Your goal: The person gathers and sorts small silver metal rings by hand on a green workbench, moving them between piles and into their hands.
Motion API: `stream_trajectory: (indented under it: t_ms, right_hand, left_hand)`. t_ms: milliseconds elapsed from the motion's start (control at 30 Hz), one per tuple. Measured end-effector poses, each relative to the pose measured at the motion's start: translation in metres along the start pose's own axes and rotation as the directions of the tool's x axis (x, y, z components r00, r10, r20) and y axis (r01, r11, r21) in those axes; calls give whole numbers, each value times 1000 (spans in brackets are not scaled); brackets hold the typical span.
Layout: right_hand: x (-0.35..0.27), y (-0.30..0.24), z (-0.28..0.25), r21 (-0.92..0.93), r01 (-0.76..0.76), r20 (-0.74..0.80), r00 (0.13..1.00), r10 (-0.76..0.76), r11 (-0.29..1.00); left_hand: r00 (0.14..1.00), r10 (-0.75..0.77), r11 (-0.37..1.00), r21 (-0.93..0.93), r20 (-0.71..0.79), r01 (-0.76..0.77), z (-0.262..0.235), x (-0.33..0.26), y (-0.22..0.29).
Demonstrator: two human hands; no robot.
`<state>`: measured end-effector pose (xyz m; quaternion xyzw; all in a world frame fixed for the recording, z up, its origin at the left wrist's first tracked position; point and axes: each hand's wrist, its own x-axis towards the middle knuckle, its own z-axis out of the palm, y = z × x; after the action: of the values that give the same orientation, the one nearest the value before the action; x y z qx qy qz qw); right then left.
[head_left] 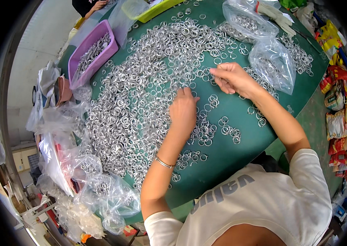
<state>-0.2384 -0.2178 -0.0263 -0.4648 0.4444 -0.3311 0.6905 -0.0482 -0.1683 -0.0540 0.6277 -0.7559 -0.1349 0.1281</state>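
Silver-coloured round metal rings (pixel 114 127) heap toward the left edge of the green tabletop (pixel 190 184). Right grip (pixel 237 82) looks pressed together, contents unclear; left grip (pixel 183 110) cannot be told. A forearm's sweep could scatter rings.

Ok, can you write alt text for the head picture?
A person's left grip touches silver-coloured rings spread thickly over a green table, while the right grip hovers beside more rings. A purple basket holds grey pieces.
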Motion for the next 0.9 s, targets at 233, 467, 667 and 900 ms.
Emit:
stream_trajectory:
  t_ms: [233, 467, 667, 900]
  right_hand:
    - [16, 19, 21, -985, 167, 140, 902, -409, 32]
    - [7, -10, -5, 319, -40, 195, 980, -24, 947]
    - [27, 7, -17, 809, -265, 268, 961, 71, 525]
    - [31, -16, -34, 13, 74, -103, 992, -72, 997]
  left_hand:
    - [996, 85, 991, -105, -26, -88, 10, 7, -11]
    - [921, -34, -548, -778, 387, 307, -38, 4, -15]
    - [903, -176, -111, -920, 391, 376, -21, 15, -11]
    - [992, -24, 994, -111, -123, 11, 6, 20, 6]
